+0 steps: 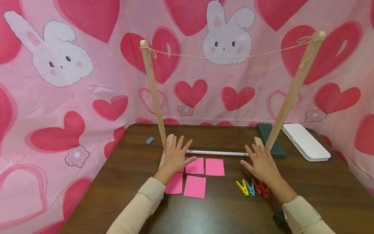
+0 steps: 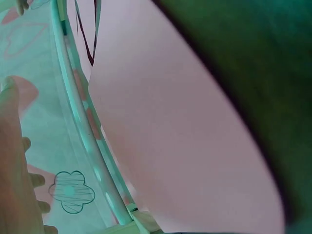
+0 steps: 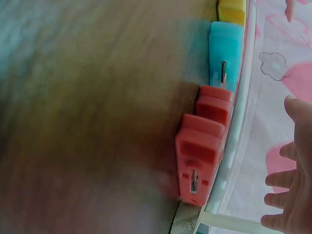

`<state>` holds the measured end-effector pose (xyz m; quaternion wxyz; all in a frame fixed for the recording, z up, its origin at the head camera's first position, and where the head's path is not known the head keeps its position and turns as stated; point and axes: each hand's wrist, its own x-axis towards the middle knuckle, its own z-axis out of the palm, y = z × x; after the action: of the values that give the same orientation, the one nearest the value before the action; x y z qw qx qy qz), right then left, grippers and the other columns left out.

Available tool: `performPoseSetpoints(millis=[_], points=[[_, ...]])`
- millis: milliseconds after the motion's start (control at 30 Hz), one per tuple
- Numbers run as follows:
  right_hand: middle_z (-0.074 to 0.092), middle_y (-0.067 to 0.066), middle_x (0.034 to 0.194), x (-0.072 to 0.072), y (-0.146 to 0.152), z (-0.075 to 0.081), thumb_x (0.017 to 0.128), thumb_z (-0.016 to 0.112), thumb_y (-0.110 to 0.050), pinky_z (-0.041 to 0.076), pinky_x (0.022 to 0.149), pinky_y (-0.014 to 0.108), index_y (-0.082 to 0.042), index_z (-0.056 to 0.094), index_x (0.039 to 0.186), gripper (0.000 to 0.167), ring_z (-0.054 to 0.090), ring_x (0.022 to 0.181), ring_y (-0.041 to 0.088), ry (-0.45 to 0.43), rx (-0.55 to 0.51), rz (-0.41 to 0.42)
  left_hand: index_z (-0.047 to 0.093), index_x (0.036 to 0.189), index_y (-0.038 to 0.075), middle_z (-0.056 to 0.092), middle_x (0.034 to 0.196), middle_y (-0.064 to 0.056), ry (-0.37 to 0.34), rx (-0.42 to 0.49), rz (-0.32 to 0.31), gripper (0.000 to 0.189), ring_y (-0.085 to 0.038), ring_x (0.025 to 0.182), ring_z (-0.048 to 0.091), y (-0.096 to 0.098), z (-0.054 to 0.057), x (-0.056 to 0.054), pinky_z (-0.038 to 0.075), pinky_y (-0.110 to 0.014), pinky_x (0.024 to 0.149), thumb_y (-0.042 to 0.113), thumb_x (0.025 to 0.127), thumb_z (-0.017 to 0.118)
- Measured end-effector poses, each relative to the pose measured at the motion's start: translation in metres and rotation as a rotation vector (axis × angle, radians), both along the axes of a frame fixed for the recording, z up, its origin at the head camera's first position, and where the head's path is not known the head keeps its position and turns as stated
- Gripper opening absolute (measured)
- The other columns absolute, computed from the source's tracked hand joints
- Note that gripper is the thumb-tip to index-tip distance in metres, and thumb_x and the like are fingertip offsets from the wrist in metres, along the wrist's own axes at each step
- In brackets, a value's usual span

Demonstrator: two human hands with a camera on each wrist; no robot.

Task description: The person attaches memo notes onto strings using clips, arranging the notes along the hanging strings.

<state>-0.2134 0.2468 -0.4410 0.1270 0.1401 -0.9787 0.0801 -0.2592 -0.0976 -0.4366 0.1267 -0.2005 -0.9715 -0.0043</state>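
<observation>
Beige sleeves (image 1: 137, 203) end short of the wooden frame (image 1: 153, 84). At its two lower ends, the left hand (image 1: 174, 157) and right hand (image 1: 263, 164) spread their fingers, gripping nothing; contact is unclear. Pink notes (image 1: 194, 187) lie mostly before the frame's left half, clothespins (image 1: 251, 190) before its right. Light, even pressure would probably keep it from tipping.

The left hand (image 1: 174, 158) and right hand (image 1: 262, 165) stretch toward the far edge of the table (image 1: 222, 208), fingers (image 1: 187, 146) straight and spread.

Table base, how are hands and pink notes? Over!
Left hand, right hand: empty, fingers spread. Pink sticky notes: on tabletop. In head view, left hand partly hides a note.
</observation>
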Motion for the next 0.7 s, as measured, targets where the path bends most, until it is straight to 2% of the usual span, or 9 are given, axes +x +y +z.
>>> performPoseSetpoints(millis=[267, 533, 600, 700], points=[[0.037, 0.031, 0.135, 0.005, -0.0019, -0.0006, 0.09, 0.05, -0.05, 0.017, 0.101, 0.062, 0.001, 0.04, 0.137, 0.07, 0.027, 0.127, 0.049, 0.001, 0.002, 0.007, 0.025, 0.147, 0.028, 0.019, 0.15, -0.014, -0.033, 0.023, 0.007, 0.078, -0.04, 0.136, 0.008, -0.0047, -0.0033, 0.0058, -0.003, -0.058, 0.105, 0.072, 0.083, 0.035], [0.038, 0.032, 0.133, 0.0071, -0.0011, 0.0046, 0.091, 0.049, -0.049, 0.018, 0.101, 0.061, 0.002, 0.039, 0.137, 0.07, 0.029, 0.126, 0.048, -0.011, 0.006, 0.007, 0.023, 0.147, 0.03, 0.017, 0.151, -0.012, -0.059, 0.015, 0.015, 0.078, -0.04, 0.137, 0.006, -0.0037, -0.0003, 0.0052, -0.008, -0.056, 0.105, 0.073, 0.083, 0.033], [0.039, 0.032, 0.133, 0.0073, 0.0, 0.0061, 0.091, 0.051, -0.048, 0.019, 0.101, 0.061, 0.003, 0.039, 0.136, 0.069, 0.029, 0.126, 0.048, -0.007, 0.007, 0.005, 0.023, 0.147, 0.03, 0.017, 0.151, -0.011, -0.063, 0.022, 0.003, 0.078, -0.04, 0.137, 0.008, -0.0012, 0.0014, 0.0038, -0.006, -0.056, 0.106, 0.073, 0.083, 0.033], [0.042, 0.031, 0.13, 0.0076, 0.0019, 0.008, 0.09, 0.054, -0.043, 0.021, 0.101, 0.06, 0.003, 0.041, 0.135, 0.065, 0.031, 0.124, 0.048, 0.004, 0.009, 0.003, 0.026, 0.146, 0.029, 0.022, 0.15, -0.011, -0.085, 0.057, -0.028, 0.074, -0.04, 0.135, 0.014, 0.0043, 0.0063, 0.0028, 0.004, -0.058, 0.106, 0.07, 0.085, 0.037]])
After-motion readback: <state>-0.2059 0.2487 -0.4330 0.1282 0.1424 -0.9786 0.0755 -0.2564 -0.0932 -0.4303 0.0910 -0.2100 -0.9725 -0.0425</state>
